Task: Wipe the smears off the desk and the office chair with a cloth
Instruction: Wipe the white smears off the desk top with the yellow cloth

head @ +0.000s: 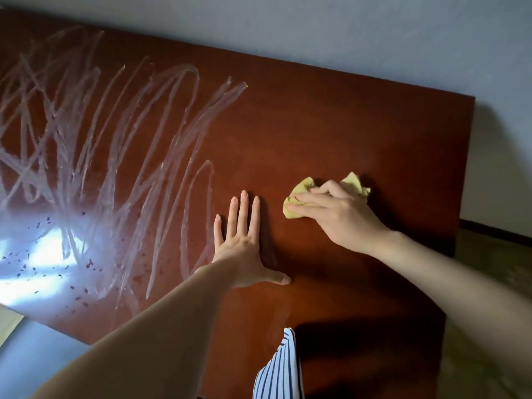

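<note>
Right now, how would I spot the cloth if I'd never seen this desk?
Find the big reddish-brown desk against the grey wall; its left half is scribbled with whitish smears. On the clean right half, the right hand presses down a crumpled cloth. It is the only yellow thing there; the left hand beside it lies flat and empty.

Grey wall [345,38] behind; striped garment [280,370] below; floor [489,283] right.

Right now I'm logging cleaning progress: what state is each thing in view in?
Desk: right part looks clean, left part smeared.
Smears: whitish scribbles, unwiped.
Yellow cloth: bunched, pressed on the desk.
Right hand: gripping the cloth.
Left hand: flat on the desk, fingers spread, empty.
Striped garment: hanging at the near edge.
</note>
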`<state>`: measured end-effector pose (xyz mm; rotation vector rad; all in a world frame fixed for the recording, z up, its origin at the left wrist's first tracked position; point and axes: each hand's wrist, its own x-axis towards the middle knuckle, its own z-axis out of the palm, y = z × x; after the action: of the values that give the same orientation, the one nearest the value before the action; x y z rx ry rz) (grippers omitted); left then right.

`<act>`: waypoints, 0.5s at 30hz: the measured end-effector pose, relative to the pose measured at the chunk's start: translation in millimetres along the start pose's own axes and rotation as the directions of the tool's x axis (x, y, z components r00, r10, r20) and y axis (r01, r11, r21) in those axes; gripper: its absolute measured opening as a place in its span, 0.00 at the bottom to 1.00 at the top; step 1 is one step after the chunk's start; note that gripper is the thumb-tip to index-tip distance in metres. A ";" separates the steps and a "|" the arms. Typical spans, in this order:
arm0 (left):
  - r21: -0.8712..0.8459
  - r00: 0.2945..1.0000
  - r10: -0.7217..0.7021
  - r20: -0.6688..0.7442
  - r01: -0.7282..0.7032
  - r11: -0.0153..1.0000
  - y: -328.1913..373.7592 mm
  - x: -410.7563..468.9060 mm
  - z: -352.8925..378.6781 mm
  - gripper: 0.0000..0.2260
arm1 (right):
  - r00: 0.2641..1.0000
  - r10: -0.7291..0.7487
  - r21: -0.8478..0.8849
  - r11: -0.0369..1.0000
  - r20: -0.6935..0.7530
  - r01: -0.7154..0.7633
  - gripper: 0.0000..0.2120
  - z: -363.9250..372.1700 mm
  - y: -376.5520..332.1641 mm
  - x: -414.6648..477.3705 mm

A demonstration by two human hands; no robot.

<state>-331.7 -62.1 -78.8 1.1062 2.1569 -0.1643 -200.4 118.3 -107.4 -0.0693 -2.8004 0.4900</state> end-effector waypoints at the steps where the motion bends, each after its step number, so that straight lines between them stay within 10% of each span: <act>1: 0.001 1.000 -0.005 0.003 0.005 1.000 0.3 0.0 -0.1 0.68 | 1.000 -0.007 0.015 1.000 0.021 0.007 0.21 -7.5 5.0 -13.0; 15: -0.007 1.000 -0.002 0.006 0.002 1.000 2.4 -0.7 0.7 0.68 | 0.924 0.362 -0.253 0.889 -0.127 -0.383 0.17 -45.3 91.7 0.4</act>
<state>-329.3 -61.4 -78.4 1.0985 2.1521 -0.1607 -187.6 219.2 -97.8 -0.6828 -2.7614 0.1695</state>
